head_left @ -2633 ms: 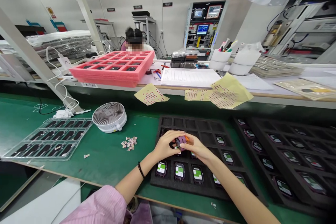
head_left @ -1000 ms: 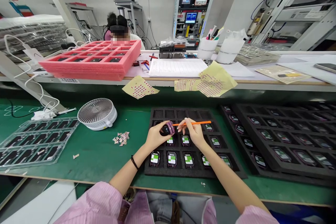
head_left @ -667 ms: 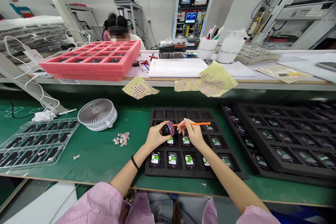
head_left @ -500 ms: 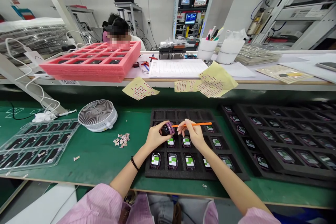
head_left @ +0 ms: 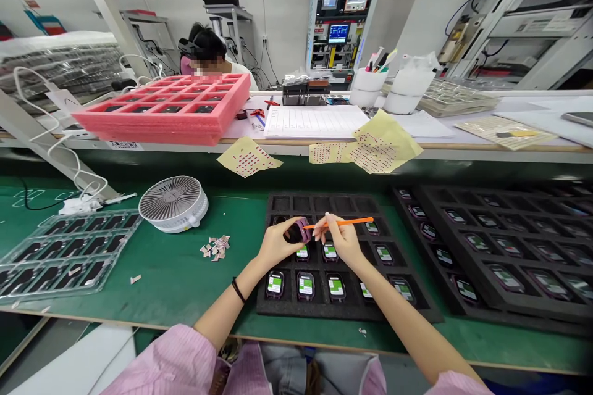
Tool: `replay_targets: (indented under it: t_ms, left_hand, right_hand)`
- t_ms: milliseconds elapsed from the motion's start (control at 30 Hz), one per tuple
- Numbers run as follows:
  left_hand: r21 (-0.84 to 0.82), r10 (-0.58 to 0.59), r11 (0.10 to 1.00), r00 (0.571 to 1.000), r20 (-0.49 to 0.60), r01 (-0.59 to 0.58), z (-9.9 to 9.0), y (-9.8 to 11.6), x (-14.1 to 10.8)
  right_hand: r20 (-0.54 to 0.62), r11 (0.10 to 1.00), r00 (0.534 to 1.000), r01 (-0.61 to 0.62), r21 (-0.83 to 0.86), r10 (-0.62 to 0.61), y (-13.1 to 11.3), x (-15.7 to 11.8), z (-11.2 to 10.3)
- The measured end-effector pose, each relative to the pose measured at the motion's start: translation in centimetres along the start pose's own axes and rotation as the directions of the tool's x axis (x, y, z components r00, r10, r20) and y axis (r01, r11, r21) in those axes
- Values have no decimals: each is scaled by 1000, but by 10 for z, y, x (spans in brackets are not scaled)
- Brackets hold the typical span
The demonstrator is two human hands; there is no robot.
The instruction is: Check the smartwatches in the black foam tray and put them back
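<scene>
Over the black foam tray (head_left: 296, 307), my left hand (head_left: 277, 243) grips a smartwatch body (head_left: 303, 229) with a purple frame and dark face, tilted on its edge. An orange stick (head_left: 354, 221), thin like a pry tool, is pinched in the fingers of my right hand (head_left: 340, 237). Its left tip meets the purple side of the watch; whether it goes into a gap is too small to tell. Below both hands, several watches with green and white screens, such as one watch (head_left: 336, 286), lie in the tray's compartments. My right forearm partly covers others.
A white fan (head_left: 173, 203) and a pile of small paper strips (head_left: 215, 247) are to the left, beside a clear plastic tray (head_left: 99, 284). More foam trays (head_left: 467, 247) are stacked right. A pink foam tray (head_left: 152, 126) tops the shelf; a person (head_left: 208, 52) sits beyond.
My left hand has turned the watch slightly, so more of its purple side shows. The orange stick stays against it, and the whole view has shifted a little.
</scene>
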State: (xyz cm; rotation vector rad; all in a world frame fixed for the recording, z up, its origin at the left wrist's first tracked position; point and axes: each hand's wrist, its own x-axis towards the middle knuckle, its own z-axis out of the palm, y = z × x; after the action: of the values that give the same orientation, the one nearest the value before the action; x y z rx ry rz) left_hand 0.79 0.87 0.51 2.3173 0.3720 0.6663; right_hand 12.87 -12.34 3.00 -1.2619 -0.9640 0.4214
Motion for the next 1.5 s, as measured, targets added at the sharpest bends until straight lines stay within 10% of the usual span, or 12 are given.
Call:
replay_targets:
  t_ms: [400, 667, 967, 1233, 1500]
  left_hand:
    - [-13, 78, 997, 996, -32, -79, -3, 3, 4]
    - [0, 90, 996, 996, -18, -90, -2, 3, 2]
    - [-199, 142, 967, 984, -105, -161, -6, 7, 3]
    - [-195, 149, 966, 983, -111, -169, -4, 6, 2]
    - [-417, -81, 908, 991, -104, 31, -3, 2, 5]
  right_hand:
    - [-121, 995, 988, -97, -4, 95, 0, 1, -5]
    - [72, 970, 977, -189, -153, 201, 22, 1, 7]
    - [39, 918, 935, -353, 182, 352, 16, 1, 7]
    - [20, 943, 949, -316, 106, 315, 21, 0, 6]
    - [5, 898, 938, -333, 288, 346, 16, 2, 7]
